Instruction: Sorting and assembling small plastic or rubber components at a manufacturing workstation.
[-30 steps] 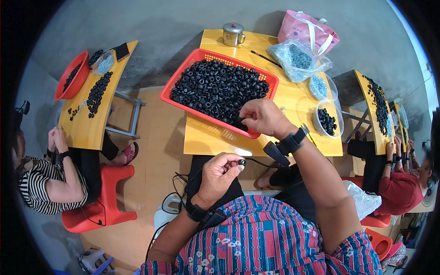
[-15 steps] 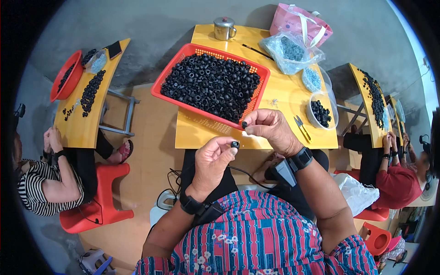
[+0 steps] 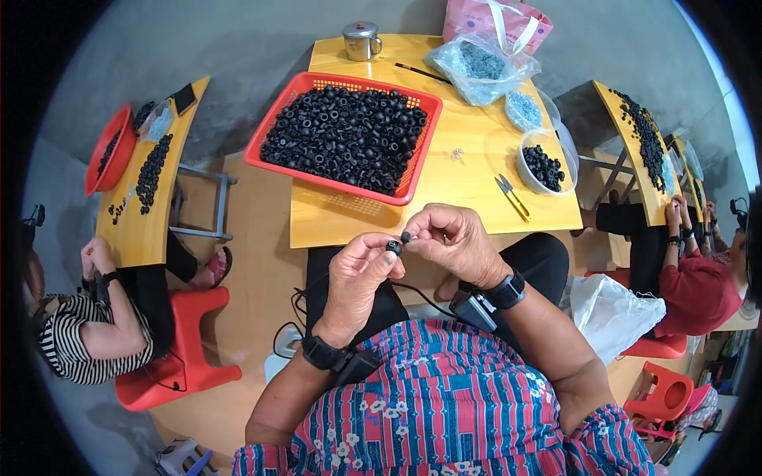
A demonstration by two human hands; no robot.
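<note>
In front of my lap, just off the table's near edge, my left hand (image 3: 361,278) pinches a small round black ring-like part (image 3: 394,247) between thumb and fingertips. My right hand (image 3: 456,244) closes on a smaller black piece (image 3: 406,236), held right beside the first part. Whether the two pieces touch I cannot tell. Beyond my hands, a red plastic basket (image 3: 421,159) holds a heap of black ring-shaped parts (image 3: 341,135). A clear round tub (image 3: 525,170) with black parts (image 3: 544,168) stands to the right.
On the yellow table (image 3: 452,190) lie yellow-handled snips (image 3: 514,198), small bits (image 3: 455,155) and a dark stick (image 3: 423,72). Behind are a metal mug (image 3: 361,41), a plastic bag (image 3: 482,63), a bowl of bluish pieces (image 3: 524,109) and a pink bag (image 3: 532,28). People sit at tables on both sides.
My right hand has come down and left from the basket's corner, bringing its black piece up to the part in my left hand. The view has shifted slightly.
</note>
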